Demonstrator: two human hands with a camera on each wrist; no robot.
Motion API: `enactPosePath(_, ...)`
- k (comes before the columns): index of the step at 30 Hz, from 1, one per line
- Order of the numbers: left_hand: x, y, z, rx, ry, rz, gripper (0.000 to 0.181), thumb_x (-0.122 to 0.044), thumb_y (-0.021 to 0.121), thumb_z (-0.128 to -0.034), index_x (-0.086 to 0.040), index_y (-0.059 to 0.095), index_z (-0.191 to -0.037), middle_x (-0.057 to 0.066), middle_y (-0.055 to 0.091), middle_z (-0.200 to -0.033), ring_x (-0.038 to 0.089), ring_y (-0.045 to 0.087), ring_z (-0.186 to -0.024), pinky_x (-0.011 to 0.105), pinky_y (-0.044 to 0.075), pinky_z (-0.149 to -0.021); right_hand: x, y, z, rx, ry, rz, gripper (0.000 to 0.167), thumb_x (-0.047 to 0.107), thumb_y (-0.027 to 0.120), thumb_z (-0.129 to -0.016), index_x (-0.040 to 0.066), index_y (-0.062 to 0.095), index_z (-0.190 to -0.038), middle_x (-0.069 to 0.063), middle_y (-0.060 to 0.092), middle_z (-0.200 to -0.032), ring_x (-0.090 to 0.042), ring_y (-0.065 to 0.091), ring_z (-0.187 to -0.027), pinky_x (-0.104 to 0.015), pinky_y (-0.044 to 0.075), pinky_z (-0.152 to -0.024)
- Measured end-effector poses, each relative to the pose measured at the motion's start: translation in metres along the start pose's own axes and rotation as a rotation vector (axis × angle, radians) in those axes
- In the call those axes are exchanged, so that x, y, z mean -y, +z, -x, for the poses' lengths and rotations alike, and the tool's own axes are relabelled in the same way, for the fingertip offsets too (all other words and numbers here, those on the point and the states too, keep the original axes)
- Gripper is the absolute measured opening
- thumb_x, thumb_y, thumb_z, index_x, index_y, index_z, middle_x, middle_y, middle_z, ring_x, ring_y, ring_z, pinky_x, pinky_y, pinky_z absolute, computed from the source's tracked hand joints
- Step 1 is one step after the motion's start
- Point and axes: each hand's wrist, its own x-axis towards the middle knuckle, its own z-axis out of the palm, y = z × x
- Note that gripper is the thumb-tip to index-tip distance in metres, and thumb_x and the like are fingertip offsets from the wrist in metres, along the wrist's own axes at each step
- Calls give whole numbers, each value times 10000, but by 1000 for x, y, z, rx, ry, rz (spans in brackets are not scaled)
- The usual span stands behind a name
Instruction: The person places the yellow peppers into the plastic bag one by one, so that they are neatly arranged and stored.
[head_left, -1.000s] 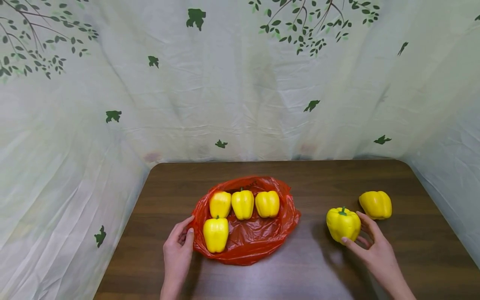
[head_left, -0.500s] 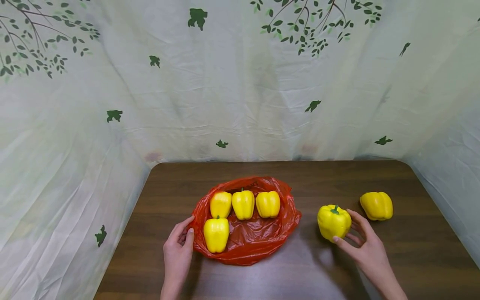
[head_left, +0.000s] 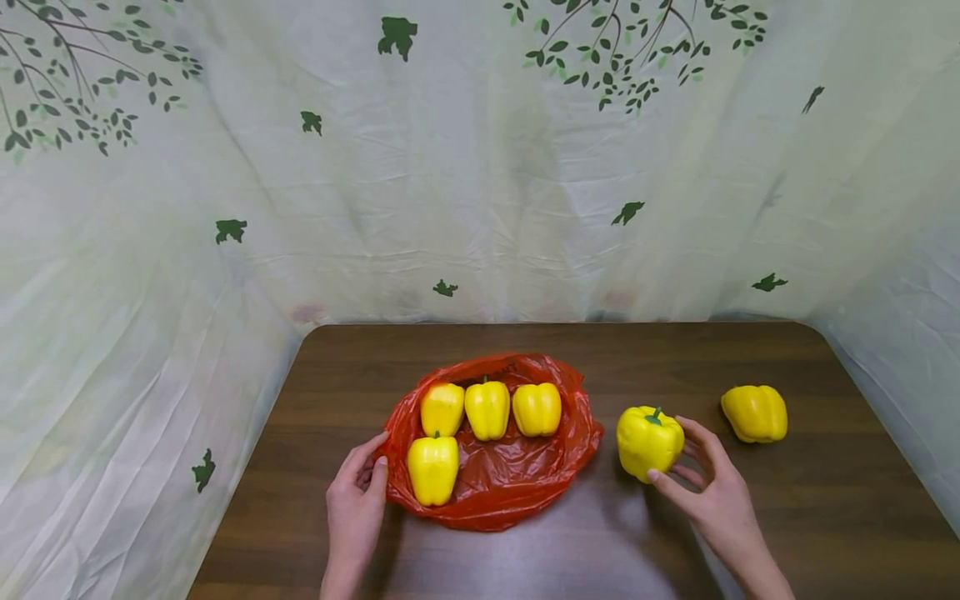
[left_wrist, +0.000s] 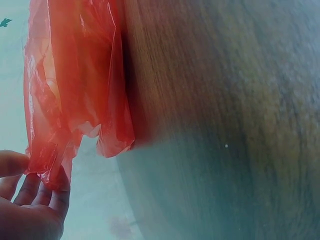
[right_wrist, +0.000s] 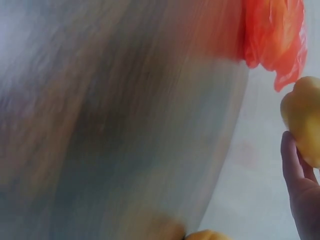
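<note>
A red plastic bag lies spread open on the table, with several yellow bell peppers inside, one of them a bell pepper at the front left. My left hand pinches the bag's left rim between thumb and fingers, as the left wrist view also shows with the bag. To the right of the bag, my right hand grips a yellow bell pepper by its right side, stem up, apparently raised off the table. In the right wrist view this bell pepper appears at the right edge.
Another yellow bell pepper lies on its side at the right of the brown wooden table. Behind the table hangs a pale curtain with printed leaves.
My right hand has carried its bell pepper leftward, closer to the bag and away from the bell pepper lying at right. My left hand keeps its hold on the bag's rim.
</note>
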Motion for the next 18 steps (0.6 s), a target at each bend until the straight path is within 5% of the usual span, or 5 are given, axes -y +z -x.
enactPosePath(11, -2, 0, 0, 6, -14, 6, 334, -6, 600, -956, -176, 676, -1234, 12, 647, -1128, 195, 567, -841, 157, 512, -726, 10, 16, -2, 34, 60, -19, 779, 285, 807, -829, 118, 373, -1454, -79, 410, -1436, -265, 473, -1216, -117, 472, -829)
enactPosePath(18, -3, 1, 0, 1, 8, 6, 337, 2, 612, -947, -167, 680, -1230, 3, 652, -1129, 183, 576, -842, 160, 513, -740, 16, 26, -1, 63, 46, -48, 774, 291, 812, -822, 131, 394, -1454, -53, 427, -1429, -242, 473, -1208, -157, 490, -839)
